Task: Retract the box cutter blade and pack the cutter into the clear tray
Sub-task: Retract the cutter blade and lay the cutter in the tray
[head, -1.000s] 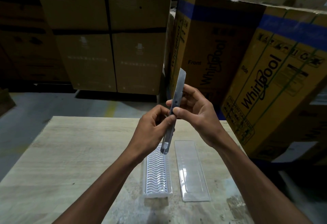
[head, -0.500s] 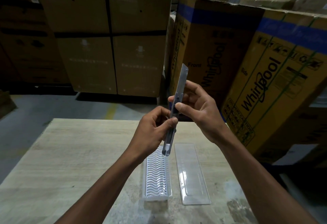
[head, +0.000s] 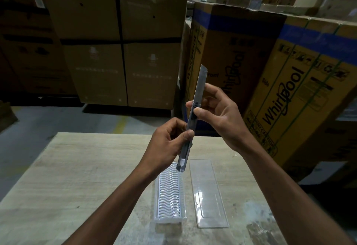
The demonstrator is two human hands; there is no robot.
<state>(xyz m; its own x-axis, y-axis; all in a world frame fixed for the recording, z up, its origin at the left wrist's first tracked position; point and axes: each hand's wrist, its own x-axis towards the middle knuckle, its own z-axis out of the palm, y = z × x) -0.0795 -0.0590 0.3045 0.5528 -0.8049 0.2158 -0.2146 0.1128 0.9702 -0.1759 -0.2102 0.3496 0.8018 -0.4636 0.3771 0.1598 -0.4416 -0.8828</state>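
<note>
Both hands pinch a slim grey box cutter (head: pixel 190 126), tilted nearly upright above the pale wood-grain tabletop (head: pixel 77 177): the left hand (head: pixel 166 146) grips its lower handle, the right hand (head: pixel 218 117) its ridged slider. The flat steel blade (head: pixel 201 82) stands extended above the right hand. Below the hands lie a wavy-ribbed clear tray (head: pixel 170 196) and a smooth rectangular clear lid (head: pixel 208 194).

One head-worn wide-angle camera looks forward and down from above the near edge of the wooden table (head: pixel 81 169). It sits close to the raised forearms (they enter from the bottom corners) and faces the stacked cardboard boxes (head: pixel 123 51) beyond the table's far edge. Straight lines bow outward toward the frame borders.
</note>
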